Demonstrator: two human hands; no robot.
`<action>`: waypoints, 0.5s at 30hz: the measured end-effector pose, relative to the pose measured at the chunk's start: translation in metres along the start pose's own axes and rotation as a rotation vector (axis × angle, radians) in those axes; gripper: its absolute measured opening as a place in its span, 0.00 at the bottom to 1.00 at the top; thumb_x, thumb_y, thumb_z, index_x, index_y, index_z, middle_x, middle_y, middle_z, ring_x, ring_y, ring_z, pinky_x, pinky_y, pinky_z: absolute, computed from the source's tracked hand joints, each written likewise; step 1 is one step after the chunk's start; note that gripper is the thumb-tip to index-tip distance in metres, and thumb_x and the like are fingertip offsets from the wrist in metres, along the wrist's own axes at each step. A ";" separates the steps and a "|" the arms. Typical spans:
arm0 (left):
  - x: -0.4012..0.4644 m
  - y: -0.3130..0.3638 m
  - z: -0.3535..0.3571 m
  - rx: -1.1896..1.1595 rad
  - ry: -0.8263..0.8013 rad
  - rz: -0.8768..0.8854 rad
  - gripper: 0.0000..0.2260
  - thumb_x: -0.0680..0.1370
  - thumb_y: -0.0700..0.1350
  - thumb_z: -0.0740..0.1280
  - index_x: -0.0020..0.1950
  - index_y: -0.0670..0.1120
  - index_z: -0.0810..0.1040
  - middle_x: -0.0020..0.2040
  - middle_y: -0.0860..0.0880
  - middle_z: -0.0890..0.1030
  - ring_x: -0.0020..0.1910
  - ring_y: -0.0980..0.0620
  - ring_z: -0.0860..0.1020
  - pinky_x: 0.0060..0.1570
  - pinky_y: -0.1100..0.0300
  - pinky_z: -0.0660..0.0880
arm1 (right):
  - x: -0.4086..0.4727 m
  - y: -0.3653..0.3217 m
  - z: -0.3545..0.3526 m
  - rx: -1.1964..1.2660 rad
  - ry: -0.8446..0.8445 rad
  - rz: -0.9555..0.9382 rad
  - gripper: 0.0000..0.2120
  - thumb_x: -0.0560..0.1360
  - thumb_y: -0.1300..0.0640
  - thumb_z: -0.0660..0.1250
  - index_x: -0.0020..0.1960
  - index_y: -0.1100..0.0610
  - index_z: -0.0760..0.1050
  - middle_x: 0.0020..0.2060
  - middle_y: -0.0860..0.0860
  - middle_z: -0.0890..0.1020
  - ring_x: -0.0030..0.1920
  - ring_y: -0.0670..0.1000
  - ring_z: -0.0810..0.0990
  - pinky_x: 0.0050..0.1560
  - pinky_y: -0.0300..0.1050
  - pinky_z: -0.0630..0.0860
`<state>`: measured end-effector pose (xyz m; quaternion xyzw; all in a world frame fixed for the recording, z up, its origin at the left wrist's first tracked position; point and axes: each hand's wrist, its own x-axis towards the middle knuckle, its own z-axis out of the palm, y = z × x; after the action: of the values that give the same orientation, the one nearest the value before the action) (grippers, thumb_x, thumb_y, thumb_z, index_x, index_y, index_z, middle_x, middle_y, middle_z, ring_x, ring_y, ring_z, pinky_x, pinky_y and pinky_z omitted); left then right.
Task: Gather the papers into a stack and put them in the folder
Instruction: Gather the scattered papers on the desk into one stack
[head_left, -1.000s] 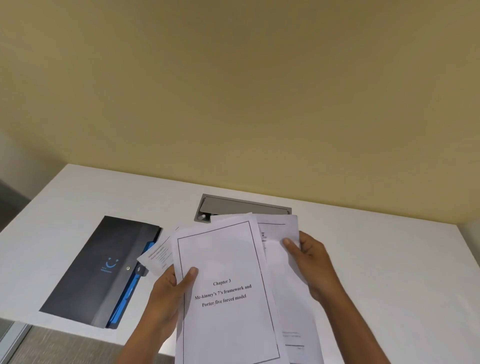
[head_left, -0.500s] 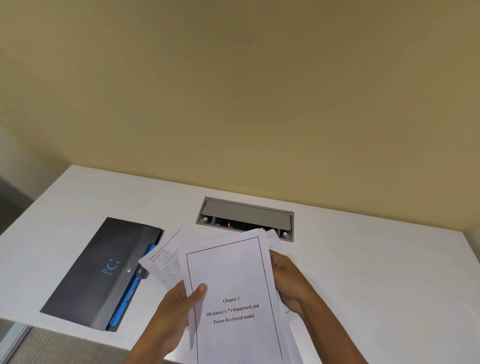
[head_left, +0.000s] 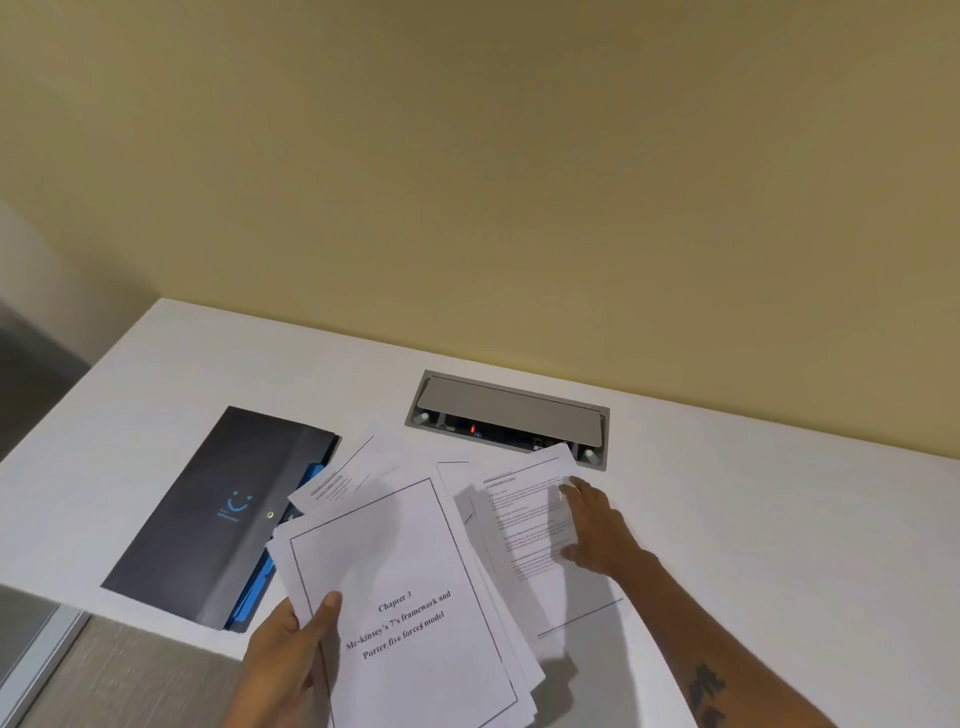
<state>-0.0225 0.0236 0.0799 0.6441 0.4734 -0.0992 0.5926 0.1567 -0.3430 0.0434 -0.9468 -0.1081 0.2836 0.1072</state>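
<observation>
My left hand (head_left: 291, 654) grips a bunch of white papers (head_left: 400, 597) by its lower left edge, thumb on the top sheet, which reads "Chapter 3". My right hand (head_left: 597, 525) lies flat, fingers spread, on a printed sheet (head_left: 524, 525) that rests on the table to the right of the held bunch. Another sheet (head_left: 348, 478) pokes out behind the bunch at the upper left. A dark grey folder (head_left: 208, 514) with a blue smiley logo and a blue inner edge lies shut on the table to the left.
The white table (head_left: 753, 519) meets a beige wall at the back. A grey cable hatch (head_left: 509, 415) is set into the tabletop behind the papers. The table's left front edge drops off to a floor at the lower left.
My right hand has left the held bunch and moved right and forward onto a loose sheet on the table. The left hand keeps hold of the bunch, which is tilted left.
</observation>
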 end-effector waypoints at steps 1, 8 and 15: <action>0.000 -0.002 -0.003 0.007 0.007 0.004 0.10 0.80 0.49 0.73 0.60 0.49 0.83 0.53 0.48 0.89 0.54 0.41 0.85 0.61 0.38 0.80 | 0.007 0.001 -0.005 -0.038 0.002 -0.011 0.51 0.73 0.47 0.79 0.84 0.56 0.52 0.85 0.53 0.52 0.84 0.57 0.54 0.79 0.58 0.66; -0.006 -0.005 -0.009 0.081 0.043 -0.007 0.08 0.79 0.54 0.72 0.56 0.54 0.83 0.49 0.50 0.90 0.51 0.41 0.86 0.53 0.44 0.82 | 0.046 0.002 -0.031 -0.156 -0.064 -0.016 0.56 0.71 0.48 0.81 0.85 0.55 0.48 0.86 0.53 0.48 0.85 0.62 0.51 0.80 0.65 0.65; -0.009 0.000 -0.003 0.032 0.057 -0.033 0.06 0.79 0.53 0.72 0.54 0.56 0.80 0.49 0.48 0.88 0.49 0.41 0.84 0.43 0.48 0.81 | 0.054 0.007 -0.031 -0.124 -0.070 0.017 0.57 0.71 0.47 0.82 0.86 0.49 0.47 0.86 0.52 0.52 0.85 0.62 0.49 0.82 0.66 0.59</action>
<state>-0.0292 0.0219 0.0870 0.6481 0.4991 -0.0984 0.5667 0.2191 -0.3401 0.0389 -0.9419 -0.1213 0.3104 0.0421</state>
